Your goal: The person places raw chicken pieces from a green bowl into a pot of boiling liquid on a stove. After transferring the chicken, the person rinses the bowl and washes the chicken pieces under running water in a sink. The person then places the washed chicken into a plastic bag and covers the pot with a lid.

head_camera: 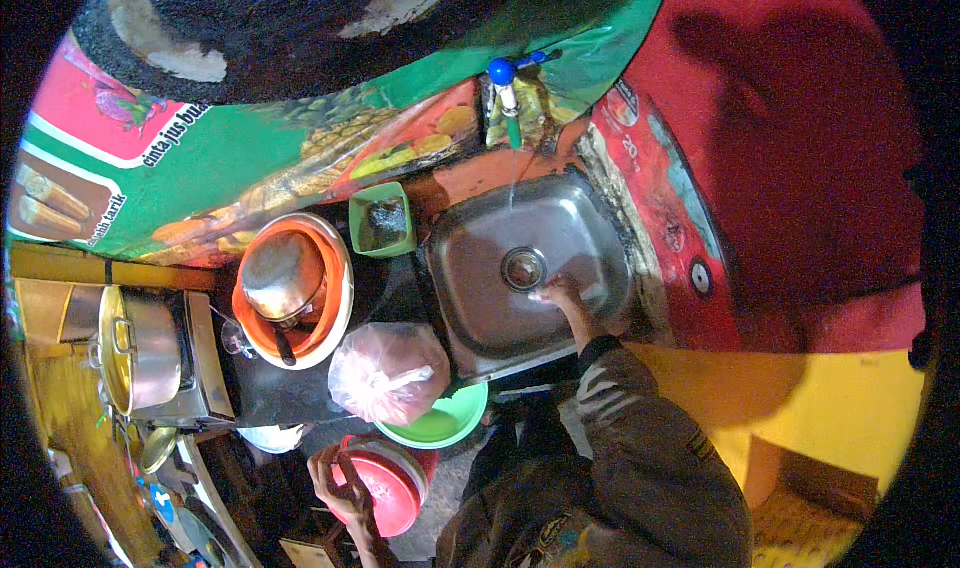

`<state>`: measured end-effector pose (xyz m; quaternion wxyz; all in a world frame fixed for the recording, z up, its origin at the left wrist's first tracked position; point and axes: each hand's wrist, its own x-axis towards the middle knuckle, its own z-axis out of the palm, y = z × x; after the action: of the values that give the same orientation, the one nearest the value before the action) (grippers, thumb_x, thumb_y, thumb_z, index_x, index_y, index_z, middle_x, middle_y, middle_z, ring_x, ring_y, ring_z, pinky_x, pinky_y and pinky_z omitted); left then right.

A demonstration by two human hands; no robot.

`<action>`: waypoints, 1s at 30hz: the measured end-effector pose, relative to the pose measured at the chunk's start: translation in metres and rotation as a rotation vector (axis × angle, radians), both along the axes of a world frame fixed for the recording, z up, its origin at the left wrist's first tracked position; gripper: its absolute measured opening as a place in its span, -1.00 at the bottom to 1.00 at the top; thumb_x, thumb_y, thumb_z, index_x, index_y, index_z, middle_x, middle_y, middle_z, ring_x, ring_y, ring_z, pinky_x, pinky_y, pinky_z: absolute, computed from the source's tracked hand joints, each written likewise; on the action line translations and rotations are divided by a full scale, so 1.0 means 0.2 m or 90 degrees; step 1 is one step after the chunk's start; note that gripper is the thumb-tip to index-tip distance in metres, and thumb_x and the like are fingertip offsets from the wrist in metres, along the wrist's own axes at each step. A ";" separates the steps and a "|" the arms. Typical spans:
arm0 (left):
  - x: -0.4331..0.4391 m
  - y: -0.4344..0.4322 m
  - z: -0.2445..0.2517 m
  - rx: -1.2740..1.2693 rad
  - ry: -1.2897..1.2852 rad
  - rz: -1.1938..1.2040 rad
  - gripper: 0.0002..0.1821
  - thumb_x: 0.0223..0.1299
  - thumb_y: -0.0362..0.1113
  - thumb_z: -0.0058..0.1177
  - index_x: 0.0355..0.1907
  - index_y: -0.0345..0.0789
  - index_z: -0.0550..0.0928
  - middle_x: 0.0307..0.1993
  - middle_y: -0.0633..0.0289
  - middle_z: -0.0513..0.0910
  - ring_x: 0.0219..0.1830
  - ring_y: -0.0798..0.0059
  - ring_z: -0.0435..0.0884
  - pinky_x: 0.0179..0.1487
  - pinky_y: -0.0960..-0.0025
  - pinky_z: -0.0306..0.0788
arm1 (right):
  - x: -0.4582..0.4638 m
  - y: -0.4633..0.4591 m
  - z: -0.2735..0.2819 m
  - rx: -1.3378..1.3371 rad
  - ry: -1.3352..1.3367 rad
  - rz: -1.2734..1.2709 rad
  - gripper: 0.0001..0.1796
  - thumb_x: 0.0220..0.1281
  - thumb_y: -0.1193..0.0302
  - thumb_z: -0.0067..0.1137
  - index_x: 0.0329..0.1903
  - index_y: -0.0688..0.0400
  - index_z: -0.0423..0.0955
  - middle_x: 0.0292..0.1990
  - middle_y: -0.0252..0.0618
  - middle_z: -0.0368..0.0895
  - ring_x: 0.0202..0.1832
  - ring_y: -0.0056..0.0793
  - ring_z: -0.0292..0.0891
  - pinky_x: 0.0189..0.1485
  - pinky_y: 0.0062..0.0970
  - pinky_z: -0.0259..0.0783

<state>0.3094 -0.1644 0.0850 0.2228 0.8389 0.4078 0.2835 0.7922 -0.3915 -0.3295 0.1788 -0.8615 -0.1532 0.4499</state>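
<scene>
My right hand reaches into a stainless steel sink, its fingertips beside the drain; whether it holds anything small cannot be told. A thin stream of water falls into the sink from a tap with a blue knob and a green spout. Over a red bucket or basin hangs my left hand, fingers apart and curled, with nothing seen in it. A tied clear plastic bag with pinkish contents lies left of the sink, partly over a light green basin.
A green square container stands beside the sink. Further left, an orange basin inside a white one holds a metal pan with a dark handle. A large metal pot stands on a stove. A printed banner covers the wall behind.
</scene>
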 end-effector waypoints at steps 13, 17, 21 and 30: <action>0.32 -0.15 -0.02 -0.099 0.026 -0.043 -0.90 0.26 -0.53 0.07 -0.21 -0.41 0.65 -0.30 0.10 0.64 -0.29 0.29 0.56 -0.17 0.32 0.46 | -0.10 -0.01 -0.13 0.229 -0.744 -0.180 -0.70 0.12 0.43 0.23 -0.04 0.08 0.60 -0.26 -0.22 0.69 -0.16 -0.24 0.61 0.01 -0.27 0.51; 0.37 -0.19 -0.03 -0.114 0.008 -0.090 -0.87 0.22 -0.56 0.02 -0.23 -0.44 0.64 -0.29 0.07 0.64 -0.25 0.24 0.60 -0.17 0.30 0.47 | -0.05 0.11 0.20 0.537 -0.345 -0.389 -0.81 0.06 0.56 0.15 -0.24 0.10 0.61 -0.24 -0.17 0.72 -0.13 -0.26 0.64 -0.08 -0.34 0.51; 0.34 -0.20 -0.04 -0.152 -0.011 -0.061 -0.87 0.25 -0.48 0.07 -0.21 -0.49 0.63 -0.30 0.11 0.60 -0.21 0.32 0.57 -0.03 0.34 0.44 | 0.02 -0.08 0.47 -0.051 -0.236 -0.119 -0.63 0.14 0.18 0.25 -0.08 0.14 0.58 -0.13 -0.03 0.66 -0.15 -0.04 0.62 -0.08 -0.20 0.52; 0.37 -0.22 -0.03 -0.207 -0.003 -0.105 -0.80 0.22 -0.53 0.06 -0.12 -0.50 0.67 -0.30 0.07 0.67 -0.25 0.36 0.64 -0.17 0.37 0.48 | -0.18 0.37 0.25 0.393 -0.102 -0.163 -0.68 0.23 0.23 0.32 -0.06 0.16 0.66 -0.15 -0.20 0.74 -0.17 -0.39 0.66 -0.09 -0.36 0.53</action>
<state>0.3826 -0.2081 0.0783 0.3791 0.8215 0.3778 0.1968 0.7566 -0.3180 -0.2800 0.4734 -0.8115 -0.1866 0.2875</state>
